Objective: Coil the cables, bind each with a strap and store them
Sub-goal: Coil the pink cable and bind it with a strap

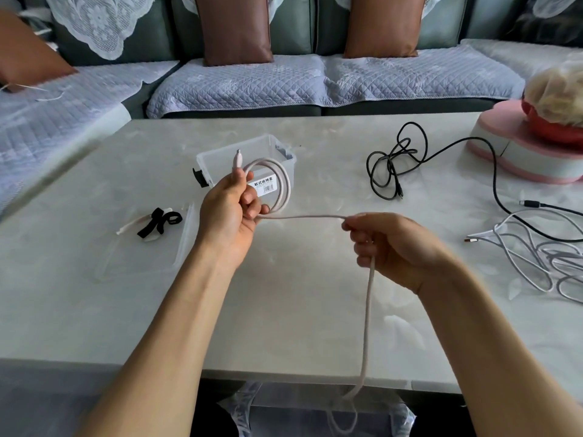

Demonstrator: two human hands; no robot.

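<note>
Sofa behind, pale worktop point(94, 310) carrying everything. Left to right: black straps point(161, 222) lying loose, clear storage box point(284, 146) sitting behind the left hand point(227, 212), which is pinching the pink cable point(366, 310) coil near its plug. Right hand point(391, 244) is curling closed round the slack, tail hanging off the edge. Keep loops equal in size (light tension helps). Black cable point(391, 162) and white cable point(520, 257) are waiting at right.

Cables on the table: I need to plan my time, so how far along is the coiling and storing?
Early. Nothing looks finished: the clear box holds no bound cable. In hand: the left hand holds one loop of the pink cable; the right hand feeds its loose tail. Left: the black cable and white cable lie tangled, the black straps unused.
</note>
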